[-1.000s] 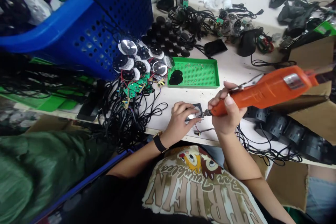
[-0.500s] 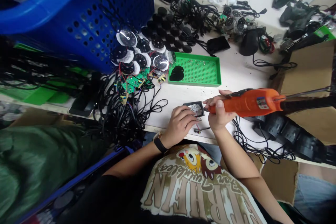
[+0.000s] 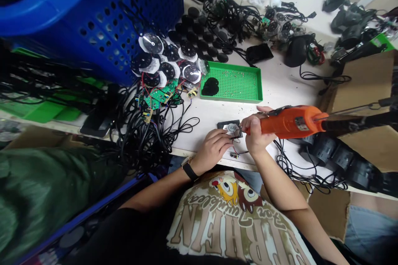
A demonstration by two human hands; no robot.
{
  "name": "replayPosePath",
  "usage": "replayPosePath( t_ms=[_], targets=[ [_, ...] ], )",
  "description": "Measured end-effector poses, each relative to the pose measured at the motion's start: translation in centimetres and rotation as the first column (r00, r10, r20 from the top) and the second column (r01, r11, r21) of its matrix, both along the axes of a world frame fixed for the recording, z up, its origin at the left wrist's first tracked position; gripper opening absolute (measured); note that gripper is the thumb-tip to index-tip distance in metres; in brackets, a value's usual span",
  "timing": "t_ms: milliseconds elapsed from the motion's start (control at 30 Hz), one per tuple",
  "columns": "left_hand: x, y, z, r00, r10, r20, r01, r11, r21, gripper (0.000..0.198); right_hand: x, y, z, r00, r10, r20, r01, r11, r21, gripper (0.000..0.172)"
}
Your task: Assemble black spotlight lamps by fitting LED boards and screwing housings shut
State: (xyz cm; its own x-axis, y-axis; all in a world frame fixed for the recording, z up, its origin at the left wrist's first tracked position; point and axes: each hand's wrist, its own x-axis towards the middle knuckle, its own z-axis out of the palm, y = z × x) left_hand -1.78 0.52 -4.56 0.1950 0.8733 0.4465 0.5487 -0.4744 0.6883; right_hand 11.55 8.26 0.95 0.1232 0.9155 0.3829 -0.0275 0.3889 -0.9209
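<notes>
My right hand (image 3: 259,134) is wrapped round an orange electric screwdriver (image 3: 290,122), which lies nearly level. Its tip points left at the right side of a small black square holder (image 3: 222,125) with a pale round part (image 3: 231,128) in it. Over the holder's near left edge, my left hand (image 3: 214,147) has its fingers bent together, fingertips against the part. Just in front of the fingers, a small circuit board (image 3: 234,155) hangs on thin wires by the table edge. What the thumb presses on is hidden.
Behind the holder lies a green perforated tray (image 3: 245,98) with small screws and black pads. Lamp-like discs (image 3: 168,70), green boards and black cables (image 3: 149,140) pile up on the left beside a blue basket (image 3: 102,37). Black housings (image 3: 338,155) and a cardboard box (image 3: 363,83) stand right.
My left hand has drawn back slightly toward me, showing more of the holder. The screwdriver in my right hand has shifted a little left.
</notes>
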Motion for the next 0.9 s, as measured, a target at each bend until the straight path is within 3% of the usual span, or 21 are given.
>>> replayPosePath(
  t_ms=[133, 300, 400, 500, 567, 733, 900],
  targets=[
    [-0.3, 0.0, 0.5, 1.000, -0.016, 0.026, 0.015, 1.000, 0.010, 0.010, 0.6, 0.0, 2.3, 0.994, -0.065, -0.084, 0.072, 0.994, 0.080, 0.031],
    [-0.7, 0.2, 1.0, 0.997, 0.019, 0.080, -0.021, 1.000, 0.021, 0.004, 2.4, 0.4, 5.6, 0.992, 0.081, -0.098, -0.074, 0.995, 0.067, 0.045],
    [-0.8, 0.2, 1.0, 0.993, 0.030, 0.113, -0.032, 0.999, 0.019, 0.002, 2.8, 0.8, 6.4, 0.986, 0.140, -0.088, -0.135, 0.989, 0.060, 0.049],
    [-0.9, 0.2, 1.1, 0.991, 0.028, 0.132, -0.033, 0.999, 0.030, 0.003, 2.7, 1.0, 6.1, 0.974, 0.188, -0.127, -0.181, 0.982, 0.062, 0.056],
    [-0.9, 0.2, 1.2, 0.992, 0.025, 0.124, -0.030, 0.999, 0.043, 0.003, 2.5, 0.9, 5.4, 0.971, 0.195, -0.139, -0.186, 0.980, 0.075, 0.051],
    [-1.0, 0.0, 1.2, 0.995, 0.028, 0.101, -0.033, 0.998, 0.049, 0.002, 2.1, 0.4, 3.8, 0.993, 0.072, -0.095, -0.069, 0.997, 0.041, 0.026],
    [-0.9, -0.3, 0.6, 1.000, 0.007, -0.017, -0.007, 1.000, 0.014, 0.005, 1.6, 0.0, 3.2, 0.994, 0.032, -0.101, -0.028, 0.999, 0.040, 0.023]
  ],
)
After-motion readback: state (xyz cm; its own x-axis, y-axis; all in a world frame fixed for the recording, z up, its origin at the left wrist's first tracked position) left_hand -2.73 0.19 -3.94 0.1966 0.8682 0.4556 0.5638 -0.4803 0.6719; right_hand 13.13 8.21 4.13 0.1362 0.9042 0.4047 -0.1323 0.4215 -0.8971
